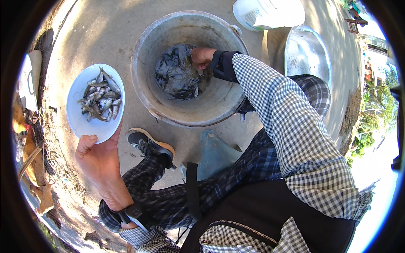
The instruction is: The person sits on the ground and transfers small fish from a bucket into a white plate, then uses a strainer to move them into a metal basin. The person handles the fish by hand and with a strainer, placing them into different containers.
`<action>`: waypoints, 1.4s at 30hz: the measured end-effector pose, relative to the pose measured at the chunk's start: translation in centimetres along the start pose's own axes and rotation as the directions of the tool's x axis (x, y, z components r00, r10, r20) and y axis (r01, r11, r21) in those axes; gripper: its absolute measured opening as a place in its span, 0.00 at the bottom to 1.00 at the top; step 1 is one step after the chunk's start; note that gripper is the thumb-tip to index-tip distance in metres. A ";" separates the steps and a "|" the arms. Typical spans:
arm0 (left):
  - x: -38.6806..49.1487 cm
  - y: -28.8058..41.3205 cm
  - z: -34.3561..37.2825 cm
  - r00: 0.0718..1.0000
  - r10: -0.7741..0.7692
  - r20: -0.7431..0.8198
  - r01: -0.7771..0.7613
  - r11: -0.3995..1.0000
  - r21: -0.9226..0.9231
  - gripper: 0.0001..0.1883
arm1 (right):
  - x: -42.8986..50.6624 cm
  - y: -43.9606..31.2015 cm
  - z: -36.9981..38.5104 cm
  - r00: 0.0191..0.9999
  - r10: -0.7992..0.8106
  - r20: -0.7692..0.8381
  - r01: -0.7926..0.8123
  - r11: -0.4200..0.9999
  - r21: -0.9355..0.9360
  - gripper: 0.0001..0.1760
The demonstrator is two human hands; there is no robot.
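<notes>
My left hand (pixel 102 159) grips the near rim of a white bowl (pixel 73 104), thumb over the edge and fingers beneath. Small silvery fish (pixel 102 95) lie heaped in the bowl, and a thin line trails beside them. My right hand (pixel 201 57) reaches down into a large worn metal bucket (pixel 145 85). Its fingertips meet the dark, rippled water (pixel 177 72) at the bottom, so whatever they may hold is hidden. Reflections keep me from making out what lies under the surface.
Beyond the bucket stands a white plastic bucket (pixel 269 14), with a shiny metal basin (pixel 307 50) to its right. A bluish plastic object (pixel 215 151) sits between my legs. My shoe (pixel 148 142) rests on the concrete ground (pixel 95 38). Dry leaves and debris (pixel 38 183) lie at left.
</notes>
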State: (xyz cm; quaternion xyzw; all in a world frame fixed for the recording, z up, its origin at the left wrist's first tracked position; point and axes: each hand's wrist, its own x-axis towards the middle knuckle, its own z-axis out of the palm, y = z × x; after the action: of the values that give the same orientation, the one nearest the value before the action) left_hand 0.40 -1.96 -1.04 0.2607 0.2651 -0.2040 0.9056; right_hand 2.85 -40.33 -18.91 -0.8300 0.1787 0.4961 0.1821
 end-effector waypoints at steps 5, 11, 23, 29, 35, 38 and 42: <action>0.1 0.0 -0.4 1.000 0.014 0.013 -0.014 0.999 0.033 0.42 | -1.3 -1.4 -0.8 0.995 -0.063 -0.077 0.052 0.990 -0.133 0.05; 0.0 0.1 -0.4 0.999 0.025 0.028 -0.027 0.998 0.057 0.42 | -3.6 -3.4 -1.0 0.990 -0.108 -0.096 0.108 0.994 -0.006 0.13; -1.0 -0.3 0.2 0.988 0.062 0.143 -0.063 0.998 0.002 0.40 | -17.2 -9.8 3.7 0.849 -0.519 0.099 0.520 0.854 0.020 0.17; -1.7 -1.5 2.4 0.971 -0.007 0.237 0.009 1.000 -0.009 0.37 | -22.3 -10.2 9.6 0.699 -0.712 -0.072 0.588 0.629 -0.508 0.22; -1.7 -2.3 4.7 0.910 -0.061 0.411 0.057 0.998 0.022 0.40 | -21.3 -8.3 11.7 0.626 -0.764 -0.159 0.621 0.611 -0.491 0.16; -2.6 -2.3 5.6 0.947 -0.078 0.311 0.064 0.996 0.057 0.43 | -21.2 -7.7 11.6 0.500 -0.846 -0.188 0.682 0.518 -0.516 0.12; -2.9 -2.2 6.8 0.932 -0.043 0.361 -0.001 0.993 0.120 0.41 | -19.8 -8.7 9.8 0.331 -0.893 -0.306 0.637 0.450 -0.626 0.11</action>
State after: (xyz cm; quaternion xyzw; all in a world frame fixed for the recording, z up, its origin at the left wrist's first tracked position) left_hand -0.45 -7.00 4.80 0.2687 0.0835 -0.2735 0.9198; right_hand -9.20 -25.72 -4.58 -0.9365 -0.3027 0.0771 0.1597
